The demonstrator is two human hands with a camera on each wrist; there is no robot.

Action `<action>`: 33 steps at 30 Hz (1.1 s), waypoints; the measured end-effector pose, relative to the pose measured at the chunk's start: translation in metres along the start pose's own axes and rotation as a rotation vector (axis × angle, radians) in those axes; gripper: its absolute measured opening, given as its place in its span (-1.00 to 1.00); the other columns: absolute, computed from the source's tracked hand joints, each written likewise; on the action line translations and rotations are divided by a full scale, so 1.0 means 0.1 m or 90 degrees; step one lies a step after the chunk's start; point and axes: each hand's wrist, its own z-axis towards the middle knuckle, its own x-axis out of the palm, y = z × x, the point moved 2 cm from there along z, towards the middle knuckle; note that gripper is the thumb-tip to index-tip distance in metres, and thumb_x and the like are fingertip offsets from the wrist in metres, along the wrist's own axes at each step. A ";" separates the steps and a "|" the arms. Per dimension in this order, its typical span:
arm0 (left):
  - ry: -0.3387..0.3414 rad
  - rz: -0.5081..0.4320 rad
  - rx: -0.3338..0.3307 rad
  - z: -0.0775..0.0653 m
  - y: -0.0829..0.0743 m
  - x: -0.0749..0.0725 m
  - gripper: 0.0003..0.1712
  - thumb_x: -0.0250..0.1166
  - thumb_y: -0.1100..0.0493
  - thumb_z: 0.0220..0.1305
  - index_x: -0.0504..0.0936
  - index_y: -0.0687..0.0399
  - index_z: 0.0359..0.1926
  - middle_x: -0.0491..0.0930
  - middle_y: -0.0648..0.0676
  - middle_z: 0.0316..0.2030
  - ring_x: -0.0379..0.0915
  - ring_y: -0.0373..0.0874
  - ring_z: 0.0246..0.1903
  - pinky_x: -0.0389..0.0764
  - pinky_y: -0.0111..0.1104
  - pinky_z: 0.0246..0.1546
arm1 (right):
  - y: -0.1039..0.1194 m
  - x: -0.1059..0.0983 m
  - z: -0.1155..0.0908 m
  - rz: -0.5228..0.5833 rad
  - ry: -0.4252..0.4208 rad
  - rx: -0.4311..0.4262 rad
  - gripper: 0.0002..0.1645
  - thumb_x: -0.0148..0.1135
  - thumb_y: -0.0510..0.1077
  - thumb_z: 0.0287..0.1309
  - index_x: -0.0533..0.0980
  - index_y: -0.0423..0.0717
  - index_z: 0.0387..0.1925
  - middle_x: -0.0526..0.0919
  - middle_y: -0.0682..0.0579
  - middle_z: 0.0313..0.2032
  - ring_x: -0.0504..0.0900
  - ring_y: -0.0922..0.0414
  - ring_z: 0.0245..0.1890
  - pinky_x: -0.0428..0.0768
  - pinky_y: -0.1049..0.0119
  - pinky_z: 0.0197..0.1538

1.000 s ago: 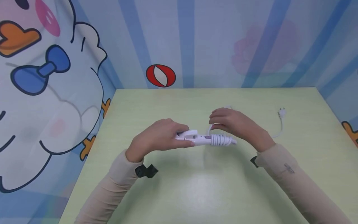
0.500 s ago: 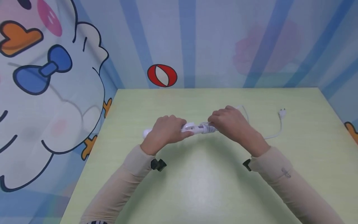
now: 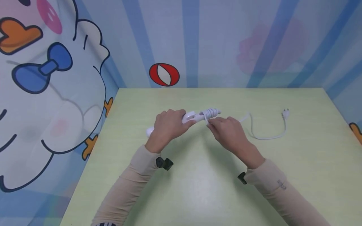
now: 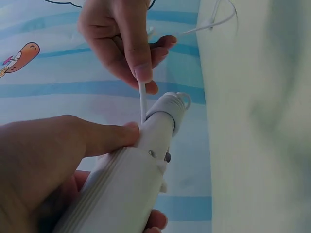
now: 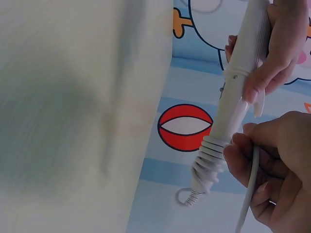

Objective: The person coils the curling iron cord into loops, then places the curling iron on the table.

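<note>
My left hand (image 3: 171, 125) grips a white hair curling iron (image 3: 199, 117) around its body, and its rounded end shows to the left of the hand. White cord (image 3: 210, 113) is wound in several turns around the handle end. My right hand (image 3: 228, 131) pinches the cord just below the coil. In the left wrist view, the pinched cord (image 4: 143, 102) runs taut from the fingers to the handle. The right wrist view shows the coil (image 5: 209, 158) and a short cord loop at the tip. The iron is held above the table, tilted up to the right.
A pale green table (image 3: 198, 188) lies below. Loose cord (image 3: 266, 138) trails over its right side to a two-pin plug (image 3: 285, 114). Blue-striped cartoon panels (image 3: 212, 44) stand at the back and sides. Each wrist wears a small black camera (image 3: 164, 163).
The right hand has carried the cord over the handle, from behind it to the near side. The left hand has moved up and tilted the iron's coiled end away.
</note>
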 end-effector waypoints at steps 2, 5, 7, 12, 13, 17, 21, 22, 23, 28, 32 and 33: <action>-0.010 -0.012 -0.007 0.00 0.00 -0.01 -0.47 0.07 -0.36 0.14 0.51 -0.06 -0.15 0.45 -0.02 -0.60 0.38 -0.13 -0.61 0.35 -0.33 -0.64 | 0.01 0.03 -0.03 0.028 0.015 0.033 -0.77 0.15 -0.08 0.20 0.60 -0.14 -0.25 0.62 0.06 -0.55 0.42 0.19 -0.68 0.42 0.23 -0.53; -0.034 -0.025 -0.015 -0.01 0.01 -0.08 -0.47 0.07 -0.36 0.14 0.51 -0.06 -0.16 0.45 -0.02 -0.59 0.37 -0.14 -0.62 0.35 -0.33 -0.64 | -0.03 0.10 -0.07 0.090 0.054 0.085 -0.77 0.09 -0.05 0.25 0.59 -0.09 -0.25 0.61 0.12 -0.57 0.47 0.24 -0.65 0.41 0.28 -0.55; -0.042 -0.038 -0.007 -0.02 0.01 -0.13 -0.46 0.07 -0.38 0.13 0.51 -0.07 -0.17 0.44 -0.03 -0.59 0.37 -0.14 -0.61 0.35 -0.33 -0.63 | -0.09 0.15 -0.10 0.154 0.085 0.122 -0.76 0.07 -0.05 0.27 0.59 -0.06 -0.21 0.63 0.14 -0.53 0.54 0.25 -0.59 0.44 0.30 -0.51; -0.013 -0.092 0.054 -0.08 -0.03 -0.27 -0.48 0.08 -0.38 0.13 0.52 -0.10 -0.19 0.46 -0.06 -0.58 0.37 -0.16 -0.62 0.35 -0.33 -0.61 | -0.32 0.27 -0.14 0.340 0.118 0.173 -0.72 0.09 -0.07 0.25 0.60 -0.08 -0.10 0.70 0.06 -0.25 0.66 0.20 -0.29 0.57 0.22 -0.21; -0.002 -0.104 0.069 -0.09 -0.04 -0.29 -0.49 0.07 -0.38 0.13 0.52 -0.11 -0.19 0.46 -0.07 -0.58 0.37 -0.17 -0.63 0.35 -0.33 -0.61 | -0.37 0.28 -0.14 0.370 0.119 0.179 -0.72 0.11 -0.06 0.24 0.61 -0.07 -0.11 0.69 0.06 -0.22 0.66 0.19 -0.25 0.56 0.20 -0.17; 0.036 -0.155 0.121 -0.16 -0.09 -0.34 -0.56 0.07 -0.35 0.16 0.51 -0.14 -0.25 0.46 -0.09 -0.58 0.36 -0.19 -0.62 0.35 -0.35 -0.58 | -0.54 0.28 -0.14 0.438 0.123 0.197 -0.71 0.17 0.04 0.17 0.61 0.03 -0.13 0.68 0.11 -0.20 0.62 0.20 -0.16 0.52 0.17 -0.10; 0.054 -0.170 0.168 -0.23 -0.14 -0.38 -0.60 0.08 -0.33 0.17 0.50 -0.17 -0.27 0.46 -0.12 -0.59 0.35 -0.23 -0.62 0.34 -0.37 -0.57 | -0.62 0.25 -0.12 0.418 0.147 0.201 -0.74 0.21 -0.02 0.15 0.57 -0.06 -0.16 0.66 0.01 -0.21 0.60 0.09 -0.15 0.51 0.11 -0.08; 0.060 -0.170 0.179 -0.24 -0.15 -0.39 -0.61 0.08 -0.32 0.17 0.50 -0.17 -0.27 0.46 -0.13 -0.59 0.35 -0.23 -0.62 0.34 -0.37 -0.56 | -0.63 0.24 -0.11 0.399 0.146 0.185 -0.77 0.22 -0.10 0.15 0.56 -0.13 -0.18 0.65 -0.04 -0.23 0.61 0.04 -0.18 0.52 0.09 -0.10; 0.066 -0.164 0.189 -0.25 -0.16 -0.40 -0.61 0.08 -0.33 0.17 0.49 -0.17 -0.28 0.46 -0.13 -0.59 0.35 -0.24 -0.62 0.34 -0.38 -0.57 | -0.63 0.22 -0.10 0.368 0.144 0.161 -0.80 0.21 -0.18 0.15 0.57 -0.18 -0.20 0.66 -0.08 -0.25 0.62 0.00 -0.20 0.53 0.08 -0.12; 0.100 -0.175 0.231 -0.28 -0.15 -0.39 -0.63 0.09 -0.33 0.16 0.48 -0.20 -0.32 0.47 -0.18 -0.58 0.37 -0.28 -0.61 0.38 -0.41 -0.56 | -0.61 0.10 -0.01 0.389 0.123 0.061 -0.74 0.19 -0.32 0.12 0.60 -0.17 -0.12 0.68 -0.06 -0.22 0.63 0.11 -0.30 0.55 0.28 -0.23; 0.140 -0.185 0.256 -0.28 -0.12 -0.37 -0.62 0.10 -0.35 0.14 0.49 -0.22 -0.33 0.48 -0.20 -0.57 0.39 -0.31 -0.60 0.41 -0.42 -0.54 | -0.58 -0.01 0.06 0.477 0.135 0.067 -0.70 0.21 -0.17 0.15 0.59 -0.07 -0.05 0.67 0.04 -0.15 0.58 0.21 -0.30 0.49 0.38 -0.28; 0.152 -0.187 0.259 -0.29 -0.11 -0.37 -0.62 0.11 -0.35 0.13 0.49 -0.22 -0.35 0.48 -0.19 -0.58 0.38 -0.31 -0.60 0.41 -0.42 -0.54 | -0.58 -0.03 0.07 0.482 0.140 0.068 -0.70 0.20 -0.16 0.16 0.58 -0.05 -0.04 0.66 0.05 -0.13 0.60 0.22 -0.24 0.51 0.36 -0.23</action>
